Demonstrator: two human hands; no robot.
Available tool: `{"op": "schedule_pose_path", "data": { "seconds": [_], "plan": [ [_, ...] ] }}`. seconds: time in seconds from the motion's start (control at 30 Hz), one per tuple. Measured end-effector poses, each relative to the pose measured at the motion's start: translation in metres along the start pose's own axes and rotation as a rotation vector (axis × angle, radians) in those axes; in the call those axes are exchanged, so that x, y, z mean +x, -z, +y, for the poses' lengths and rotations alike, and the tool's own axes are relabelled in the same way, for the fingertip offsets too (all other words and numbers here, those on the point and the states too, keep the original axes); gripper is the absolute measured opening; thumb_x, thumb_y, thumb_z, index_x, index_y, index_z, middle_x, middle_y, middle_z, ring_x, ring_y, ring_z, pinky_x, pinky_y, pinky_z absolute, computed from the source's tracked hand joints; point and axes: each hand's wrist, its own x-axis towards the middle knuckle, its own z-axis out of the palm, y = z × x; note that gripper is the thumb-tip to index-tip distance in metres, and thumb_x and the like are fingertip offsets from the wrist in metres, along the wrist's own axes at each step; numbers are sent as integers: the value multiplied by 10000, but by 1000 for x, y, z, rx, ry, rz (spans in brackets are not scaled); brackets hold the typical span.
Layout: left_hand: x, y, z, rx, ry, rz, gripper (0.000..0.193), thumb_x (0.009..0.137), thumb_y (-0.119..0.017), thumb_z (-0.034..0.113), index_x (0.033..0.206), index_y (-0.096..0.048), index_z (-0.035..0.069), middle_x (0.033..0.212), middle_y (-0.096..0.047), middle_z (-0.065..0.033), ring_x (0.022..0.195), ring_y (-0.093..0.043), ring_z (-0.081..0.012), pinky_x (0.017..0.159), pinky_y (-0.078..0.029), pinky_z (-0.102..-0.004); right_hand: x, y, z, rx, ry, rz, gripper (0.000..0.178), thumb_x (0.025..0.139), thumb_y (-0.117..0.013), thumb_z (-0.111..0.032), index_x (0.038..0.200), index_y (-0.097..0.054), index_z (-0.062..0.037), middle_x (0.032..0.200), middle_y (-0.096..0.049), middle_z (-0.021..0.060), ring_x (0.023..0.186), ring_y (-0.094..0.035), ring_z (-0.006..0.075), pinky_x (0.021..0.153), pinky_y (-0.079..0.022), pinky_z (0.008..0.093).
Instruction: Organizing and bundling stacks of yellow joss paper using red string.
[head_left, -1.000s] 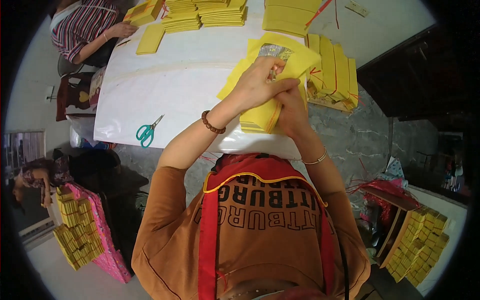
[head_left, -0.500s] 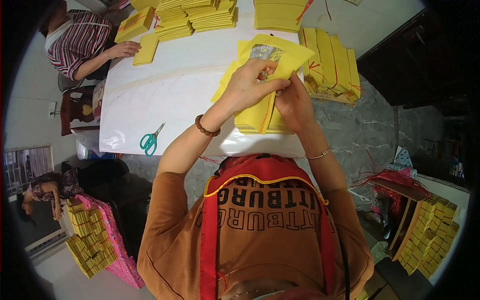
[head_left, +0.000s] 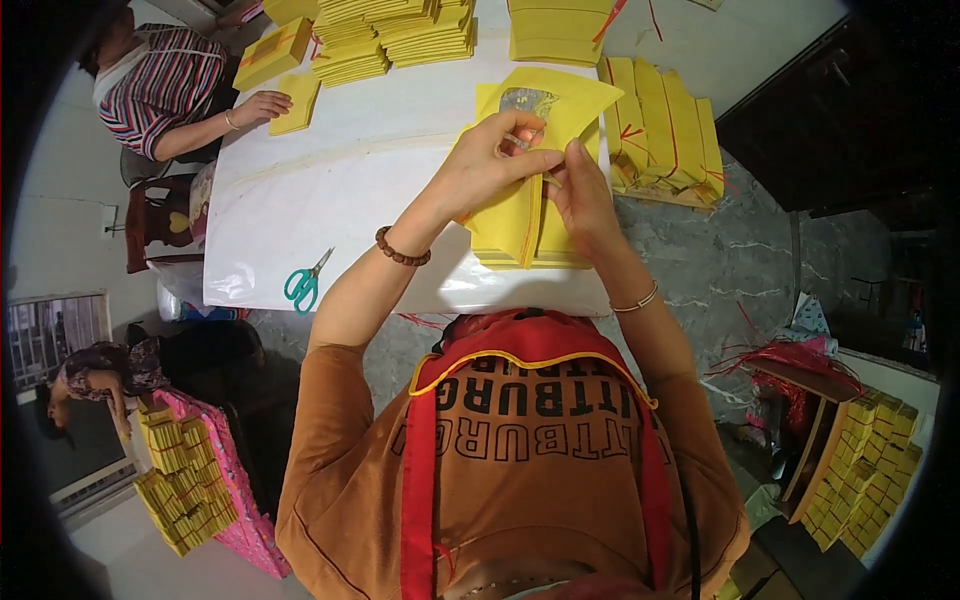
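My left hand (head_left: 500, 165) bends over a yellow paper sheet (head_left: 575, 100) that has a silvery patch (head_left: 520, 98), its fingers curled and thumb pressing toward the right. Close beside it, my right hand (head_left: 588, 205) pinches the sheet's right edge between thumb and fingers. The sheet is partly folded, and the fingers cover its middle. Underneath lies a stack of yellow paper (head_left: 490, 252) near the front edge of the white-covered table (head_left: 330, 200).
Teal-handled scissors (head_left: 302, 290) lie at the table's front left. Yellow paper stacks (head_left: 425, 40) fill the far side, and tied bundles (head_left: 660, 130) stand at the right. Across the far left, a co-worker's hand (head_left: 265, 107) touches a yellow pack (head_left: 297, 105). Another person is lower left.
Both my hands shift slightly, with the right thumb now raised against the sheet's edge. The sheet's upper right corner has moved a little left. The co-worker's hand slides slightly right.
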Motion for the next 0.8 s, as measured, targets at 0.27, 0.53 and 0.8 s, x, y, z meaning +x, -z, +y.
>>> {"op": "schedule_pose_path", "data": {
  "seconds": [0.27,0.53,0.8],
  "plan": [
    [1,1,-6,-88,-14,25,518,752,-700,327,1107,-540,-14,936,-505,-39,775,-505,-115,677,-437,-243,-1,-5,-1,-72,-33,76,454,964,-361,-407,1240,-410,-50,1205,-503,90,1121,-489,183,941,-414,372],
    [3,4,-8,-128,-16,24,487,784,-682,299,1122,-533,-18,950,-515,-47,753,-533,-109,641,-445,-224,1,4,2,-11,-59,125,389,960,-395,-383,1190,-459,-76,1127,-544,24,1016,-516,132,900,-418,330],
    [-7,1,-15,13,-206,158,355,875,-576,182,1170,-514,-5,926,-646,-100,820,-618,-146,714,-490,-260,0,6,-4,200,-79,215,338,951,-415,-278,1204,-458,-59,1114,-560,44,1032,-529,153,908,-426,337]
  ]
}}
